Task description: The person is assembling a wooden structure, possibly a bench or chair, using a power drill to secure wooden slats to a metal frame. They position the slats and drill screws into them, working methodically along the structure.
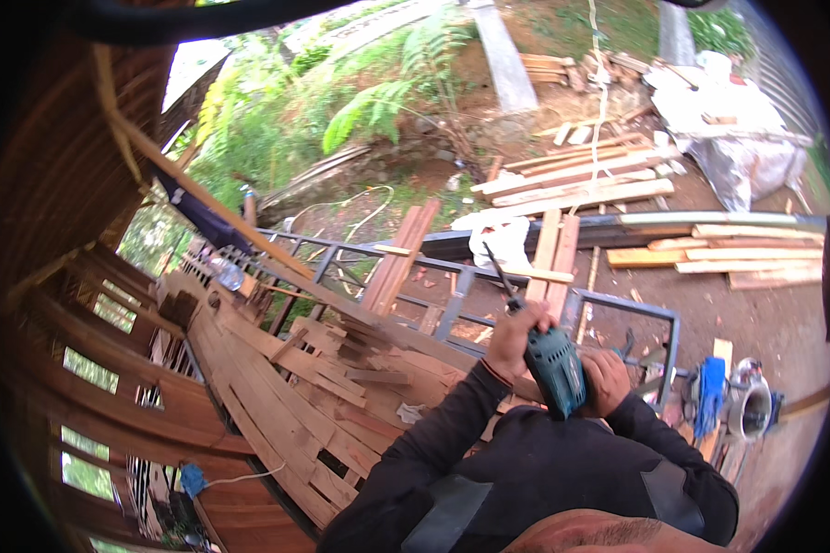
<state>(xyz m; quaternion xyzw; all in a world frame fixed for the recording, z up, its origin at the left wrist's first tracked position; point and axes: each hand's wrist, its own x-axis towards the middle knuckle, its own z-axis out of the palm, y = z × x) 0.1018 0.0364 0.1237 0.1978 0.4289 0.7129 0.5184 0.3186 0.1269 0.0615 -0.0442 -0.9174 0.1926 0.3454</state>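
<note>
A teal and black power drill [557, 370] is held up in front of my chest, its body tilted. A long dark drill bit [499, 269] sticks out from its front end, pointing away and slightly left. My left hand [518, 337] is closed around the front of the drill, near the chuck. At the drill's right side my right hand [607, 381] has its fingers curled against it; the grip beneath is mostly hidden. Beyond the bit lies a white plastic bag [500, 241], next to two pairs of planks [551, 253] resting across a metal frame.
A dark metal frame [622, 302] spans the area before me. To the left stands a plank-covered bench [263, 392] with loose offcuts. Timber piles [581, 180] and a white tarp-covered heap [745, 138] lie beyond. A blue cloth [708, 396] and metal machine [749, 410] are at right.
</note>
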